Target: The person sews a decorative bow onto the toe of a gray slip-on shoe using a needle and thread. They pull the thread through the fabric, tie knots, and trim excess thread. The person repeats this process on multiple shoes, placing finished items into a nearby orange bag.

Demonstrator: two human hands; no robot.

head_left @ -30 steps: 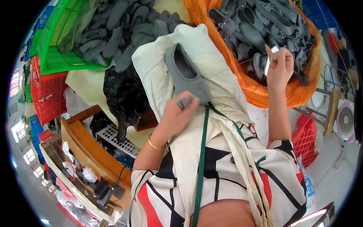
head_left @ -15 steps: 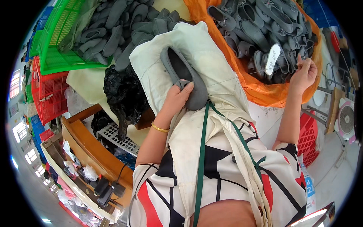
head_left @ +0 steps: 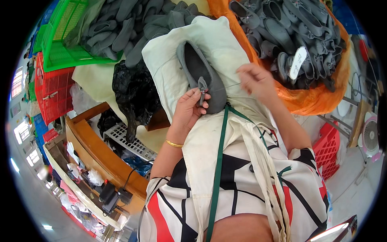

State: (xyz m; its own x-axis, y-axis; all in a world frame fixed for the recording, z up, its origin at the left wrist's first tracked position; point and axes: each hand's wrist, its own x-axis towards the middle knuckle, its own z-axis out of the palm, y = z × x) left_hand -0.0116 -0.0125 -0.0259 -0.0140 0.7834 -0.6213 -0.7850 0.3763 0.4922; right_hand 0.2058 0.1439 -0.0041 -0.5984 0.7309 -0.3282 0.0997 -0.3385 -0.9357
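Note:
A grey slip-on shoe (head_left: 215,90) lies on the pale cloth-covered pad (head_left: 236,52) at my lap, its opening facing up and its toe toward me. My left hand (head_left: 188,108) is closed at the shoe's front, thumb and fingers pinching a small grey bow (head_left: 202,84) against the upper. To the right of the shoe, above the pad, my right hand (head_left: 256,82) is raised with its fingers drawn together, slightly blurred. A thin thread (head_left: 232,85) runs from the bow to those fingers. Whether a needle is in them I cannot make out.
An orange sack (head_left: 300,105) of grey bowed shoes stands at the far right, a white insole-shaped tag (head_left: 298,63) among them. More grey shoes (head_left: 125,34) are heaped beside a green crate (head_left: 60,60) at the far left. A black plastic bag (head_left: 133,97) and wooden furniture (head_left: 105,151) are left.
My right hand has come in from over the orange sack to beside the shoe. My left fingers have shifted their hold, and the bow now stands up in view.

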